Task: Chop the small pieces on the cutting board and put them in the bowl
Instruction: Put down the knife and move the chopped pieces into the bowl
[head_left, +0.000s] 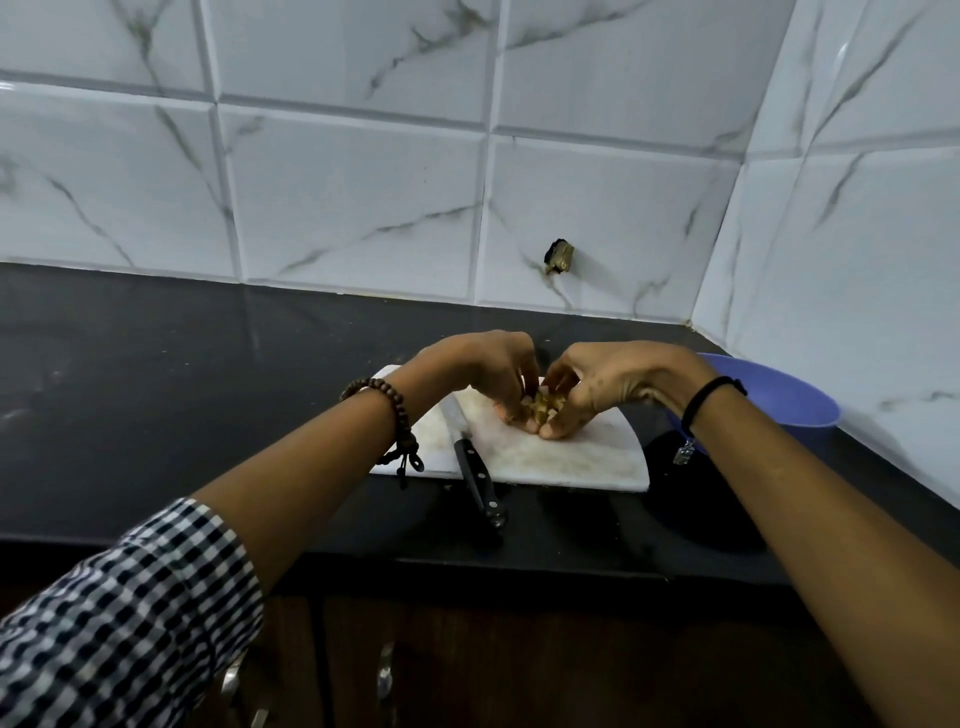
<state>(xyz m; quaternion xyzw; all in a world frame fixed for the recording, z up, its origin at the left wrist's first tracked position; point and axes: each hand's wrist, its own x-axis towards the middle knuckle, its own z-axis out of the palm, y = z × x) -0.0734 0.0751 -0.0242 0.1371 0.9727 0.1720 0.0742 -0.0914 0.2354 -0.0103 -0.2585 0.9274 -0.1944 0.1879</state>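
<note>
The left hand (483, 374) and right hand (613, 384) each had a curled grip cupped round the chopped pieces (543, 406) on the cutting board (571, 460), which would best be pressed together and carried low to the nearby bowl (779, 395).

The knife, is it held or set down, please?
Set down: the knife lies on the cutting board, handle past its front edge; left hand and right hand cup the pieces.

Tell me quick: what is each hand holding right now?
Left hand: fingers curled round the chopped pieces.
Right hand: curled round the same pieces.
</note>
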